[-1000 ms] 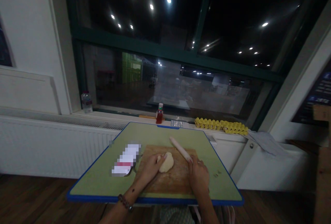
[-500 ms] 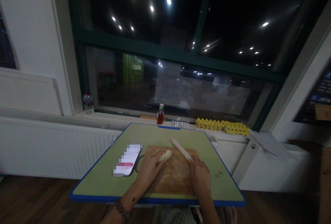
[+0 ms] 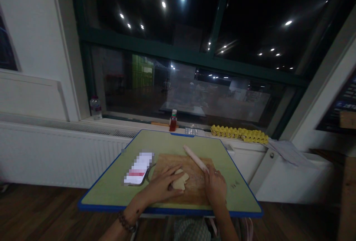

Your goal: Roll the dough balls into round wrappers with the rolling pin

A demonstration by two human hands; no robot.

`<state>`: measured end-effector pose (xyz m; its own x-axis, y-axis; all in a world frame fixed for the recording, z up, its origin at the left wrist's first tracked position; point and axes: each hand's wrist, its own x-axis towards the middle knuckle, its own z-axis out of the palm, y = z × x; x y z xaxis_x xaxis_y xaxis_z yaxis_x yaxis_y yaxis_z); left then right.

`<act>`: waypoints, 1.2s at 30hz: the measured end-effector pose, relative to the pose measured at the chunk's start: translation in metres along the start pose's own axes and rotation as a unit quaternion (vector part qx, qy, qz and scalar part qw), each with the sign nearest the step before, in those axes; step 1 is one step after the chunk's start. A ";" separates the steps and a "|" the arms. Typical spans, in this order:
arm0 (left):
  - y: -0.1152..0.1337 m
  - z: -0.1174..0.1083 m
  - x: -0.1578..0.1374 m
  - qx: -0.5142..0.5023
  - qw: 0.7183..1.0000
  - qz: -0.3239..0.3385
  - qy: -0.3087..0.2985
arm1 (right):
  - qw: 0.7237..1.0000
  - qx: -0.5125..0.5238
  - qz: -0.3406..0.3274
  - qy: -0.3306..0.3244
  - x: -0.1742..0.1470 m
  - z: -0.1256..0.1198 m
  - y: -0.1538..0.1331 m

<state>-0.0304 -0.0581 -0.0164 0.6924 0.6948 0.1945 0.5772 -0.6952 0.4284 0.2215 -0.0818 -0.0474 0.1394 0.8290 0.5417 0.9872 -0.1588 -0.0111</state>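
A pale piece of dough [image 3: 180,181], flat and uneven in outline, lies on the wooden cutting board [image 3: 194,194]. My left hand [image 3: 164,183] rests beside and partly over it, fingers and thumb stretched apart around its left side; part of the dough is hidden under them. At the board's right, my right hand [image 3: 215,185] is closed around the near end of a light rolling pin [image 3: 194,157]. The pin slants away to the upper left, its far tip past the board's back edge, and stays apart from the dough.
The board lies on a green folding table [image 3: 111,192] with a blue rim. A phone [image 3: 139,168] is left of the board. Behind, the windowsill bears a small red-filled bottle [image 3: 172,121], a yellow egg tray [image 3: 239,134] and a clear plastic bottle [image 3: 96,108].
The dough, before held up in my left hand's closed fingers, now lies flatter on the board, and that hand's fingers have spread. My right hand and the rolling pin have hardly moved.
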 end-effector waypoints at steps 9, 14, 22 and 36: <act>0.005 -0.002 0.019 -0.017 0.999 0.042 -0.001 | 1.000 0.003 0.008 -0.016 0.000 0.000 0.001; 0.022 0.026 0.022 0.034 0.995 -0.016 0.091 | 1.000 0.002 0.008 -0.029 0.000 -0.005 0.000; 0.043 0.048 0.030 0.045 0.979 -0.109 0.164 | 0.998 0.061 0.010 -0.024 0.001 -0.009 0.001; 0.009 -0.029 0.051 0.181 0.949 -0.070 0.247 | 0.972 0.133 -0.180 -0.076 -0.020 -0.036 -0.012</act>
<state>-0.0024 -0.0234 0.0231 0.3632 0.7243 0.5861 0.8213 -0.5459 0.1657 0.2038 -0.1160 -0.0281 -0.2280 0.8784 0.4201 0.9564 0.2830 -0.0725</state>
